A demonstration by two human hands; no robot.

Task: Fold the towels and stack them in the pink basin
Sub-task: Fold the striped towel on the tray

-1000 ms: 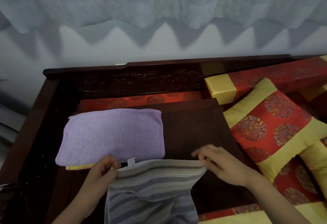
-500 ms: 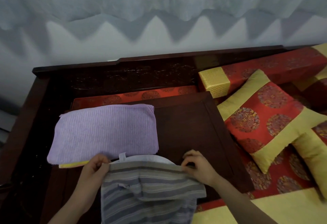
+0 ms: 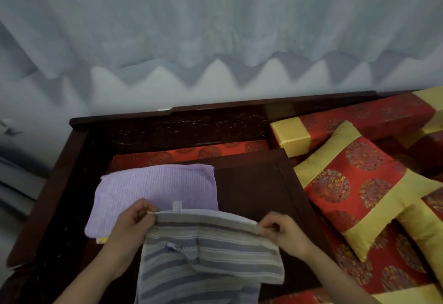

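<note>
Right now, on my feed, both hands are up at the top edge of the grey striped towel [image 3: 211, 255], w/ the cloth folded over on itself so a doubled flap hangs toward the camera. L hand [image 3: 134, 225] pinches the left corner, fingers curled round the hem. R hand [image 3: 285, 234] pinches the right corner, thumb and fingers closed on the fabric. Edge is pulled fairly straight btwn them. A small white label [image 3: 177, 206] sticks up from that edge near the L hand, and there's a little dark blue stitched mark [image 3: 172, 247] lower on the stripes.

Striped towel sits at the near side of a dark wooden tray table [image 3: 254, 191], lower part running out of frame at the bottom. Just behind it lies a folded purple towel [image 3: 155, 191], flat on the table's left half, w/ a sliver of something yellow [image 3: 103, 239] peeking from under its near-left corner; can't tell what that is. L hand overlaps the purple towel's near edge in my view.

Table rests on a dark carved wooden bench [image 3: 191, 123]. Red-and-gold cushions [image 3: 354, 195] to the right, pale curtain [image 3: 215, 28] behind.
</note>
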